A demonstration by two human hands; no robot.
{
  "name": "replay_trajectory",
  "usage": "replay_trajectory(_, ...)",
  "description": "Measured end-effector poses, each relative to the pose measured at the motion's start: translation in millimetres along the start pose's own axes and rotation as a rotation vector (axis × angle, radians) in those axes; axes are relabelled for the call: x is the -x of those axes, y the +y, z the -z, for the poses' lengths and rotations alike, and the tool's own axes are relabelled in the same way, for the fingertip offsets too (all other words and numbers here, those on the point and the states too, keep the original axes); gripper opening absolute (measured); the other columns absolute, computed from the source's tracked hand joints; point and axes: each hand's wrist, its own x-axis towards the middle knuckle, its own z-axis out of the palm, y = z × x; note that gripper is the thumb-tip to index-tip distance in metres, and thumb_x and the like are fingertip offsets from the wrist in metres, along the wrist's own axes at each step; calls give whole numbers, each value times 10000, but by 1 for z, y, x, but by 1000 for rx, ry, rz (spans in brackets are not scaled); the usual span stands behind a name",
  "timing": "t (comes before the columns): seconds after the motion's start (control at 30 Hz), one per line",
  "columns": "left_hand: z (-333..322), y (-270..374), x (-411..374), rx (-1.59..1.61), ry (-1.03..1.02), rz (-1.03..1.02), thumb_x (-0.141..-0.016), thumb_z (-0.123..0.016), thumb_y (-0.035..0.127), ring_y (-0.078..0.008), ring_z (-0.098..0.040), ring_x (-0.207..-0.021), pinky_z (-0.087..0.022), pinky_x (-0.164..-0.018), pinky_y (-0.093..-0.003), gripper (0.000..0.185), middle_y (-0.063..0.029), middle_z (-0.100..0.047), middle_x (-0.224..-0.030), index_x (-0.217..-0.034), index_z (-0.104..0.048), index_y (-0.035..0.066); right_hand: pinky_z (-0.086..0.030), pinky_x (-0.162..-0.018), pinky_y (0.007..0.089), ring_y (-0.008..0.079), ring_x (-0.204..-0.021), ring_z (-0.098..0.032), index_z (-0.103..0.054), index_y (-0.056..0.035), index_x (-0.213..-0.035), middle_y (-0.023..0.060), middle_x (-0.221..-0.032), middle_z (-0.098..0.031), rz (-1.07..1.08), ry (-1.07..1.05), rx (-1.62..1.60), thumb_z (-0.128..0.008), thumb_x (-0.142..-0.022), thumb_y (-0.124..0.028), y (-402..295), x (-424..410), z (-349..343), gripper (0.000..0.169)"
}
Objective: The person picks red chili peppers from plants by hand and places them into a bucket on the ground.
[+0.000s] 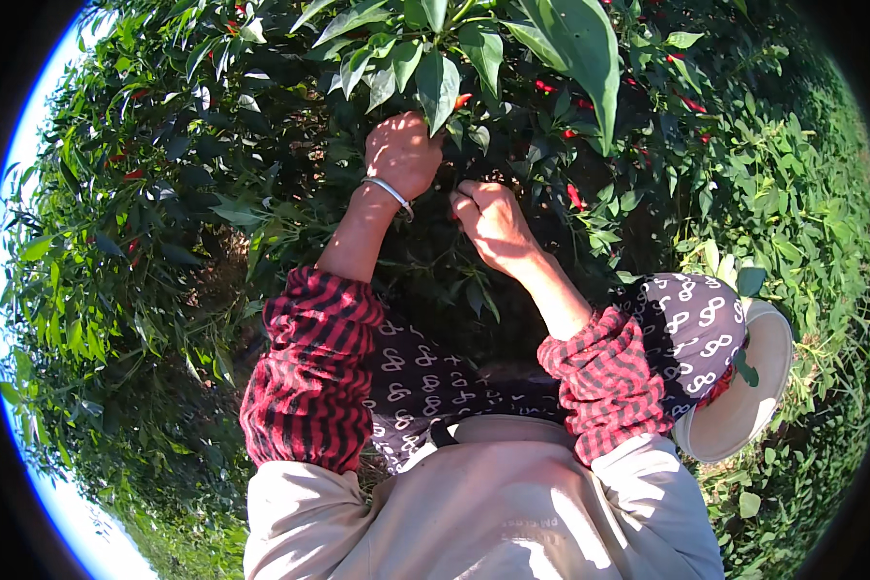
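Note:
My left hand [404,152], with a bangle [387,193] at the wrist, reaches into a chili pepper plant [435,80]. Its fingers are curled and partly hidden behind a leaf, so what they hold does not show. Just above that hand an orange-red chili pepper [462,101] hangs beside the leaf. Lower and to the right is my right hand [491,223], fingers bent inward among shaded stems. A speck of red shows by its fingertips, but I cannot tell whether it is gripped. Another red chili [574,196] hangs to the right of this hand.
A pale bucket-like container [774,384] stands beside my right knee [707,319]. Dense pepper foliage [152,210] with scattered red chilies surrounds my hands. One large leaf [583,61] hangs close to the camera. Low green plants [805,217] grow along the right.

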Motion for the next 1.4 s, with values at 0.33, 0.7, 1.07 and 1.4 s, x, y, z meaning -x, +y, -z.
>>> replay_trajectory(0.33, -4, -1, 17, -58, 289, -393, -813, -601, 207, -342, -601, -764, -455, -699, -461, 203, -157, -630, -817, -923, -631, 39, -473, -660, 296, 178, -676, -591, -556, 25, -1018, 99, -775, -619, 33, 239, -168, -459, -860, -45, -43, -30, 43, 199)
replay_trajectory(0.7, 9, 20, 21, -4, 130, -253, -753, -586, 150, -317, -588, -543, -473, -531, -418, 113, -127, -598, -610, -682, -602, 63, -464, -638, 314, 196, -626, -575, -587, 14, -899, 128, -715, -613, 202, 309, -123, -567, -856, -160, -21, -52, 8, 180)
replay_trajectory(1.07, -6, 18, 21, -206, -173, 11, -693, -669, 329, -288, -637, -819, -506, -698, -379, 309, -99, -650, -849, -877, -651, 82, -354, -567, 222, 58, -606, -428, -648, -20, -864, -33, -674, -522, -90, 88, -348, -511, -928, -248, -18, -10, 28, 273)
replay_trajectory(1.4, 53, 56, 43, 1042, 600, 174, -924, -431, 11, -88, -548, -673, -440, -620, -228, 118, -50, -592, -761, -978, -528, -28, -289, -493, 198, 24, -510, -356, -688, -27, -875, -65, -514, -380, -313, -245, -517, -386, -958, -397, -41, 29, 58, 485)
